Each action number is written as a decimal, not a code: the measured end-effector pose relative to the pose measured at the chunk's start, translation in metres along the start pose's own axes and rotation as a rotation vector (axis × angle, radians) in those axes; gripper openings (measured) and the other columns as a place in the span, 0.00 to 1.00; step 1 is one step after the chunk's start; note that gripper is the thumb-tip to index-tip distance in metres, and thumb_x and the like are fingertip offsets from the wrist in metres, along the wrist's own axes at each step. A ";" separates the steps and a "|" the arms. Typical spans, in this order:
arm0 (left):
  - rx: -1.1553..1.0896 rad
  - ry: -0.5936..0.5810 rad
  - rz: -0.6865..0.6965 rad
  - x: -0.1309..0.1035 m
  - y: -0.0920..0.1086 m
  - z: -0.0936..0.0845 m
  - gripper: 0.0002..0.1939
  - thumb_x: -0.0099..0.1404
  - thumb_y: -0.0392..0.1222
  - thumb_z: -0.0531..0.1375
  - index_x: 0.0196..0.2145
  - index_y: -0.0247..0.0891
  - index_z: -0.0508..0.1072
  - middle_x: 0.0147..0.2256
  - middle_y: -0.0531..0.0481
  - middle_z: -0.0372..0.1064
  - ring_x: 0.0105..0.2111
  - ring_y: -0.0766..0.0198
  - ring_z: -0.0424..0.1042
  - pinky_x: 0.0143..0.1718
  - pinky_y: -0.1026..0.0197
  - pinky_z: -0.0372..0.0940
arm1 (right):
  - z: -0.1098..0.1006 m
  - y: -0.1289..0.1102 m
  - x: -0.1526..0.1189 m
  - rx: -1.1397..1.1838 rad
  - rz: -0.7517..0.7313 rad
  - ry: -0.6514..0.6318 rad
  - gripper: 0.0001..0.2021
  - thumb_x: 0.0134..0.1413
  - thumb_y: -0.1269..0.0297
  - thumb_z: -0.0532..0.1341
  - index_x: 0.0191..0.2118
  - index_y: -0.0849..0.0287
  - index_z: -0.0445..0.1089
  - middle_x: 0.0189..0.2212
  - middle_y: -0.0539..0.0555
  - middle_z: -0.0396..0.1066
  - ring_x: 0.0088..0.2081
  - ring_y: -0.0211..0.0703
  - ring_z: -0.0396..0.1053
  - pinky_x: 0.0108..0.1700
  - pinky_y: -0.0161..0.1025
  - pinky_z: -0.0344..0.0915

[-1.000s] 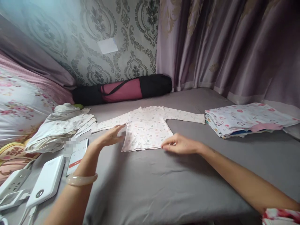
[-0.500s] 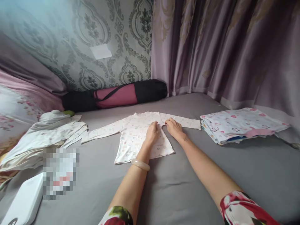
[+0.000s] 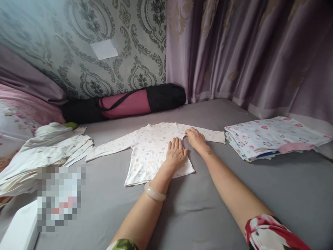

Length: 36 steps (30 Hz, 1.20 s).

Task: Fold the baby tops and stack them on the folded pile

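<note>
A small white long-sleeved shirt (image 3: pixel 148 149) with a fine print lies spread flat on the grey sheet, its sleeves stretched out to both sides. My left hand (image 3: pixel 177 152) rests flat on the right part of its body, fingers extended. At the right armpit, my right hand (image 3: pixel 195 138) has its fingers pinched on the shirt's edge where the sleeve joins. A pale bangle (image 3: pixel 155 192) circles my left wrist.
Folded printed cloths (image 3: pixel 270 135) lie in a pile at the right, close to the sleeve's cuff. At the left are a heap of pale clothes (image 3: pixel 52 146), a blurred-out item (image 3: pixel 61 198) and a white box-like object (image 3: pixel 22 225). Along the wall lies a black-and-pink long bag (image 3: pixel 127 102).
My left hand has gone from closed fingers at the shirt to lying flat, slightly lower and to the right. My right hand stays by the armpit. The view has shifted slightly.
</note>
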<state>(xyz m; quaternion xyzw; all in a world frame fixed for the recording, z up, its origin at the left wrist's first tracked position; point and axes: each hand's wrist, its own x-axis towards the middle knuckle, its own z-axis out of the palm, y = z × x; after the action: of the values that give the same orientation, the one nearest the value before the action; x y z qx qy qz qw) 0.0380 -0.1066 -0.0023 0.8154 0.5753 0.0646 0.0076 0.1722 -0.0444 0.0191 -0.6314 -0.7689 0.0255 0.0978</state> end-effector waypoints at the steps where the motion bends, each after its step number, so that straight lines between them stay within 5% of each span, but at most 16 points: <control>1: 0.002 -0.008 -0.012 -0.003 0.007 0.001 0.37 0.73 0.54 0.40 0.66 0.18 0.51 0.67 0.28 0.45 0.68 0.44 0.44 0.66 0.44 0.45 | 0.000 0.000 0.000 0.009 0.006 -0.007 0.16 0.68 0.67 0.46 0.49 0.55 0.70 0.49 0.58 0.68 0.52 0.47 0.65 0.47 0.38 0.61; 9: -0.054 -0.043 -0.009 -0.028 0.052 0.001 0.43 0.71 0.62 0.39 0.66 0.19 0.52 0.67 0.26 0.44 0.68 0.40 0.42 0.65 0.41 0.47 | -0.001 0.005 0.003 0.073 0.002 -0.018 0.15 0.68 0.65 0.48 0.50 0.54 0.71 0.51 0.57 0.68 0.53 0.47 0.65 0.48 0.39 0.62; 17: -0.144 -0.184 0.191 -0.059 0.087 -0.024 0.34 0.73 0.49 0.40 0.66 0.17 0.49 0.67 0.25 0.42 0.68 0.40 0.41 0.65 0.41 0.46 | 0.003 0.018 0.005 0.169 -0.084 -0.001 0.13 0.67 0.65 0.52 0.48 0.56 0.73 0.49 0.58 0.70 0.52 0.45 0.66 0.52 0.37 0.61; 20: -0.165 -0.274 0.315 -0.065 0.092 -0.045 0.30 0.71 0.44 0.46 0.63 0.19 0.55 0.65 0.26 0.48 0.66 0.42 0.49 0.63 0.45 0.53 | 0.004 0.024 0.006 0.213 -0.134 -0.006 0.13 0.65 0.68 0.54 0.49 0.57 0.73 0.49 0.57 0.70 0.52 0.43 0.66 0.55 0.36 0.60; 23: -0.183 -0.324 0.355 -0.063 0.090 -0.069 0.21 0.68 0.42 0.51 0.52 0.25 0.68 0.53 0.32 0.66 0.55 0.49 0.66 0.54 0.52 0.63 | 0.003 0.026 0.005 0.225 -0.156 -0.012 0.13 0.63 0.70 0.56 0.50 0.57 0.72 0.50 0.57 0.69 0.52 0.43 0.66 0.55 0.36 0.60; 26: -0.145 -0.225 0.189 -0.054 0.078 -0.079 0.13 0.68 0.41 0.51 0.43 0.30 0.71 0.43 0.37 0.69 0.47 0.51 0.69 0.46 0.54 0.66 | 0.001 0.024 0.002 0.212 -0.145 -0.010 0.13 0.62 0.70 0.57 0.51 0.57 0.70 0.49 0.56 0.69 0.51 0.44 0.66 0.53 0.37 0.61; 30: -0.165 -0.194 -0.065 -0.043 0.057 -0.071 0.14 0.67 0.42 0.55 0.46 0.31 0.67 0.45 0.35 0.68 0.44 0.52 0.71 0.42 0.56 0.68 | -0.004 0.015 -0.003 0.168 -0.076 0.025 0.12 0.64 0.68 0.54 0.49 0.54 0.71 0.49 0.56 0.69 0.51 0.45 0.66 0.48 0.36 0.63; 36: -0.205 -0.268 -0.051 -0.033 0.040 -0.061 0.12 0.63 0.31 0.52 0.43 0.32 0.70 0.42 0.37 0.72 0.45 0.52 0.72 0.44 0.56 0.67 | -0.010 0.002 -0.003 0.102 0.101 0.054 0.16 0.64 0.65 0.51 0.50 0.50 0.73 0.49 0.56 0.72 0.49 0.47 0.69 0.48 0.39 0.63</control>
<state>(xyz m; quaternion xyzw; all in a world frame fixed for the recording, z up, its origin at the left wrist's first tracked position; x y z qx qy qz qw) 0.0575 -0.1553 0.0588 0.7967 0.5800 0.0133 0.1693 0.1764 -0.0473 0.0280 -0.6642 -0.7307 0.0525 0.1492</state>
